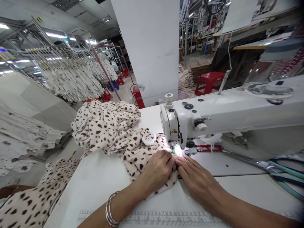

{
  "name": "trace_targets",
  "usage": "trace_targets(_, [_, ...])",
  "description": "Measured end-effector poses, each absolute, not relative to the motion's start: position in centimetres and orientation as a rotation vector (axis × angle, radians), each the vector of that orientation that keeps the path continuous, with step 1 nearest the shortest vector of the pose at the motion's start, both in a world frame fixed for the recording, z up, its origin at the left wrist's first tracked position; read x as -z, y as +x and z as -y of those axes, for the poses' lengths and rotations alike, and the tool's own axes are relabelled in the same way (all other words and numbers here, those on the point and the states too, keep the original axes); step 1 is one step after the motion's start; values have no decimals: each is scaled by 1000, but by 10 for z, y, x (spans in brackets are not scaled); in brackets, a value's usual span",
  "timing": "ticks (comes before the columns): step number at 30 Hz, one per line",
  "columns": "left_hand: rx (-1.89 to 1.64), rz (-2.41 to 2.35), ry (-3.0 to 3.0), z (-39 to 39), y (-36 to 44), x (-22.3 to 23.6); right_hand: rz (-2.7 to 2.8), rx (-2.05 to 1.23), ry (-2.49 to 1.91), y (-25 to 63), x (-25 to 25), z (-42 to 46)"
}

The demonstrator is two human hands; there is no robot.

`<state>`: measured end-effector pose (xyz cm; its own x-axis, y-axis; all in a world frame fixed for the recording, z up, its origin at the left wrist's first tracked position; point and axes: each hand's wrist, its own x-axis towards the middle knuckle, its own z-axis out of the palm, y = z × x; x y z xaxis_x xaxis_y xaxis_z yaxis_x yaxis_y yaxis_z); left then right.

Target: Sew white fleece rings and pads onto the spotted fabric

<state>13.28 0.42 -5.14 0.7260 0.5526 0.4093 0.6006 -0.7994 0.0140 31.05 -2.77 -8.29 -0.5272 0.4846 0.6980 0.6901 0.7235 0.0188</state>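
Observation:
Spotted cream fabric (140, 152) lies bunched on the sewing table, and one edge of it runs under the needle area of a white sewing machine (172, 123). My left hand (159, 167) is closed on the fabric just left of the presser foot, its fingers pinched together. Beside it, my right hand (193, 175) lies flat with fingers stretched out, its fingertips pressing the cloth near the lit needle plate. A white ring-shaped strip (149, 139) rests on the fabric behind my left hand. The stitching point itself is mostly hidden by my fingers.
Large scissors with teal handles (277, 169) and small red thread snips (209, 148) lie right of the needle. A ruler scale (166, 218) runs along the table's front. More spotted fabric (40, 196) hangs at left. Behind stand a white pillar (152, 57) and a red stool (209, 80).

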Motion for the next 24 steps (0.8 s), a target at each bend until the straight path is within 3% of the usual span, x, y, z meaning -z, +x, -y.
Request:
trace_targets(5, [496,947,-2872,5,132,46,2385,71,-991,347,66,6])
trace_targets(15, [534,908,-2887,5,134,42,2435,269,-1279,398,83,-35])
trace_targets(24, [510,874,-2839,4,134,51,2623,391,-1093,394,64,-21])
